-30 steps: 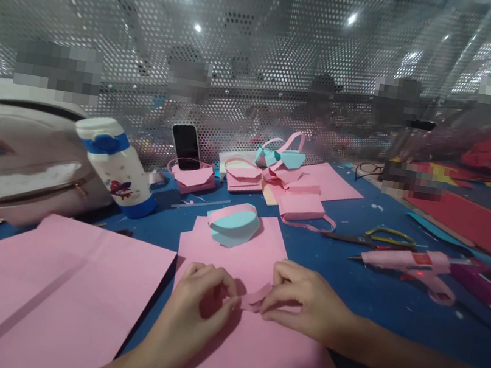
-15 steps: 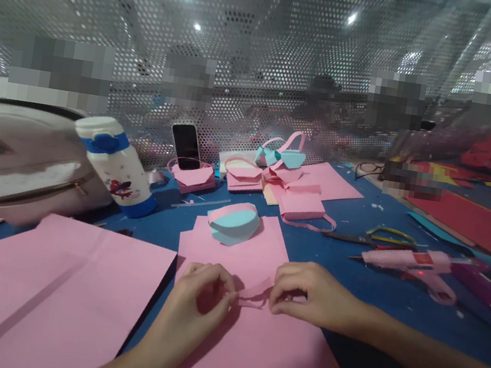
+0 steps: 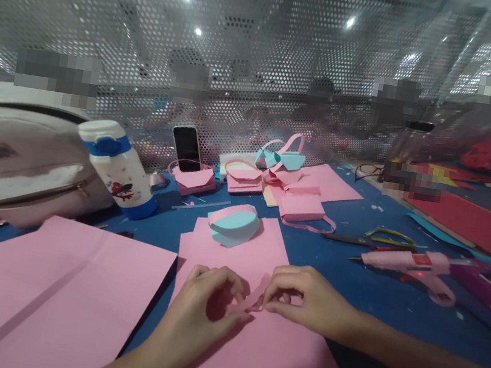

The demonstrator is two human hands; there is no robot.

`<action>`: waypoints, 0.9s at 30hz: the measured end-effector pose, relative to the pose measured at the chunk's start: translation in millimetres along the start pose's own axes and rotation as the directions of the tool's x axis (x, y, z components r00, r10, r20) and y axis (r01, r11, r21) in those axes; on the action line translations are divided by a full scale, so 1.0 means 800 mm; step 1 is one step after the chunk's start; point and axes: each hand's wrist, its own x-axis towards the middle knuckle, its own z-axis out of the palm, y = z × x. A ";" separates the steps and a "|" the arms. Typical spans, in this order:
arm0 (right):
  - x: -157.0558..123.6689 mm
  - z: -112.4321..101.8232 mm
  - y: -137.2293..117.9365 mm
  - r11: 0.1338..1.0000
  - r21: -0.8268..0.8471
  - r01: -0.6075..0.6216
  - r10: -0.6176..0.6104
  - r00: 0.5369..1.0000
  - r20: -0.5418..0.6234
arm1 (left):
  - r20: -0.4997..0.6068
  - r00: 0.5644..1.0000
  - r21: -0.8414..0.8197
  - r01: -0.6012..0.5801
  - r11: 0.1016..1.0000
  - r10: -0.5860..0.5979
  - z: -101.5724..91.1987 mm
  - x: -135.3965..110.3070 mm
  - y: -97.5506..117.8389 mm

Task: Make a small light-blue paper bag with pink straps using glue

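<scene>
A narrow pink paper strip (image 3: 252, 299) is pinched between both my hands low in the middle of the view. My left hand (image 3: 203, 313) curls its fingers round one end, and my right hand (image 3: 306, 301) pinches the other end with thumb and forefinger. Both hands hover just over a large pink paper sheet (image 3: 256, 358) on the blue table (image 3: 352, 274). A small pink-and-light-blue folded paper piece (image 3: 233, 223) lies on the far end of that sheet.
A second pink sheet (image 3: 40, 289) lies at left. A white-and-blue bottle (image 3: 116, 165) and a pale bag (image 3: 14, 155) stand behind it. Pink paper bags (image 3: 273, 182), a phone (image 3: 186, 147), scissors (image 3: 380, 236) and a pink glue gun (image 3: 413, 264) sit farther back and right, before a perforated metal screen (image 3: 264, 58).
My hands have come closer together and the strip between them has bent upward. Nothing else on the table has moved.
</scene>
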 end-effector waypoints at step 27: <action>-0.005 -0.003 -0.007 0.995 -0.095 0.004 -0.008 0.999 -0.043 | -0.107 0.994 -0.166 -0.011 0.986 -0.007 0.007 0.006 0.007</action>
